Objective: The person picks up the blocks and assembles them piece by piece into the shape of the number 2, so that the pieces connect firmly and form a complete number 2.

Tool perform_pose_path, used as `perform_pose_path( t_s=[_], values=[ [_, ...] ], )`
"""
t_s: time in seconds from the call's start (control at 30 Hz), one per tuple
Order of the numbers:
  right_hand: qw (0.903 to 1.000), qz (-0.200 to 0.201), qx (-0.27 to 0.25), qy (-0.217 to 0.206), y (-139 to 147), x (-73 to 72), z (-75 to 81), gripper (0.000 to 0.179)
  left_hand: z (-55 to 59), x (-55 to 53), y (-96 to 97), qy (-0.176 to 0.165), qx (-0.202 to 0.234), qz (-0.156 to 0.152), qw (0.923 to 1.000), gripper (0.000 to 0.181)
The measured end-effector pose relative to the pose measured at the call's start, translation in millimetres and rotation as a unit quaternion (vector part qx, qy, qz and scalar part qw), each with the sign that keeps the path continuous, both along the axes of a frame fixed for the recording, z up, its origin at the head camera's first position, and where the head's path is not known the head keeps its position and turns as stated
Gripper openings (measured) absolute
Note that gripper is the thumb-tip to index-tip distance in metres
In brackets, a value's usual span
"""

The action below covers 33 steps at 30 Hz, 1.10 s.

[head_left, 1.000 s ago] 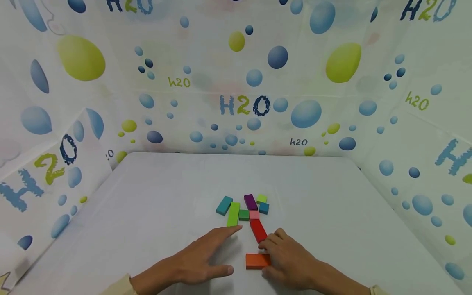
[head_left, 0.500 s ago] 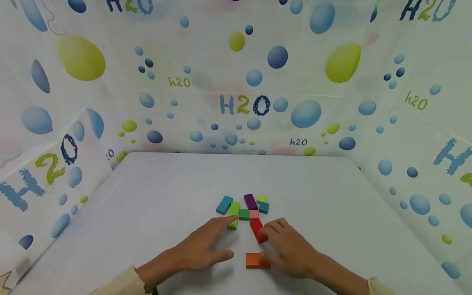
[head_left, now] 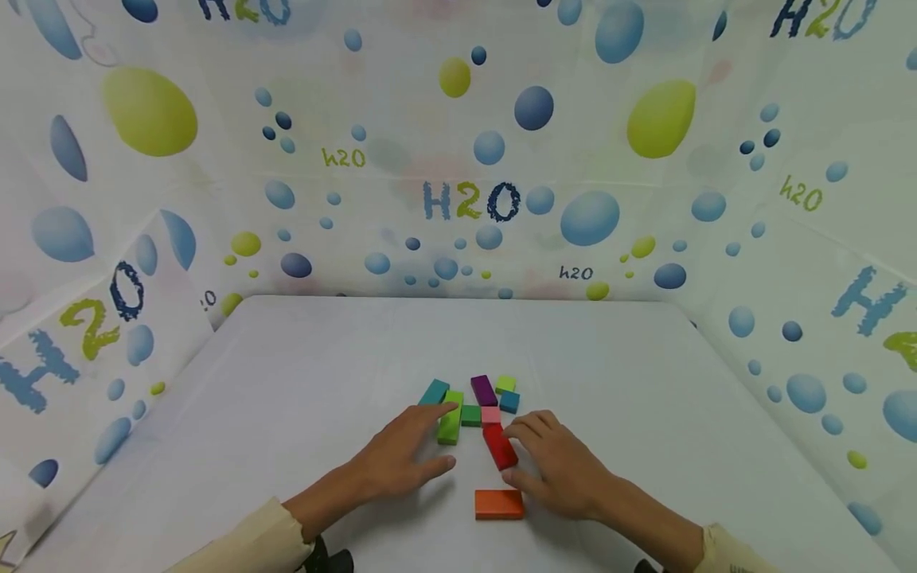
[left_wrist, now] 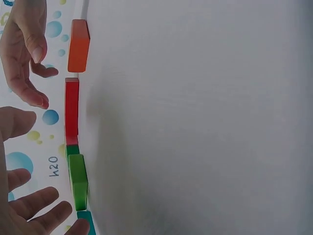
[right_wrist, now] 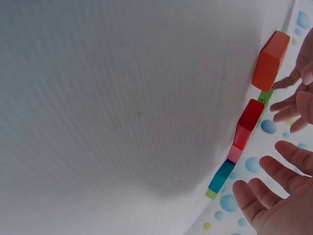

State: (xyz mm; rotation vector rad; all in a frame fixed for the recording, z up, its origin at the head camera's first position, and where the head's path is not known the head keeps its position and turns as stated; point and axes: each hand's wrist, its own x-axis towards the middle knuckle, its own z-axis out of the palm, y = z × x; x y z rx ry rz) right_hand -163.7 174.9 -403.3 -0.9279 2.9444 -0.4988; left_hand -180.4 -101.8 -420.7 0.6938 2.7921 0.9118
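My left hand (head_left: 397, 454) hovers with spread fingers over the near left of a group of coloured wooden blocks. Its index fingertip overlaps the long lime block (head_left: 449, 430), and the teal block (head_left: 434, 391) is partly covered behind it. Beside the red block (head_left: 500, 447) my right hand (head_left: 566, 469) is held with loosely bent fingers and nothing in them. Both wrist views show the hands raised above the tabletop. Closest to me lies the orange block (head_left: 498, 504), apart from the others. A pink block (head_left: 490, 416) and a green block (head_left: 470, 415) adjoin the red one's far end.
At the far end of the group lie a purple block (head_left: 483, 390), a small blue block (head_left: 509, 402) and a small lime block (head_left: 505, 384). The white table (head_left: 322, 350) is surrounded by a curtain (head_left: 401, 103) printed with bubbles.
Both hands have moved forward, away from my body. The right hand has left the orange block and is now beside the red one. The blocks keep their arrangement.
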Motion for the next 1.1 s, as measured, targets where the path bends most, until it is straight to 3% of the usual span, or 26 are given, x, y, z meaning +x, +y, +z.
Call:
perform_pose_path(
  t_s=[0.37,0.83,1.1],
  values=[
    [1.0000,0.001,0.006,-0.005,-4.4,-8.4,4.2,0.057,-1.2,-12.5,5.5,0.051,0.010,0.019,0.9985,0.070],
    [0.9998,-0.017,-0.005,-0.004,-3.1,-12.4,2.4,0.060,8.3,-18.8,20.1,0.069,-0.006,0.054,0.9961,0.065],
    [0.9996,-0.026,-0.008,-0.001,-4.5,-15.7,1.8,0.060,4.0,-22.2,27.9,0.082,-0.024,0.076,0.9935,0.062]
  ],
)
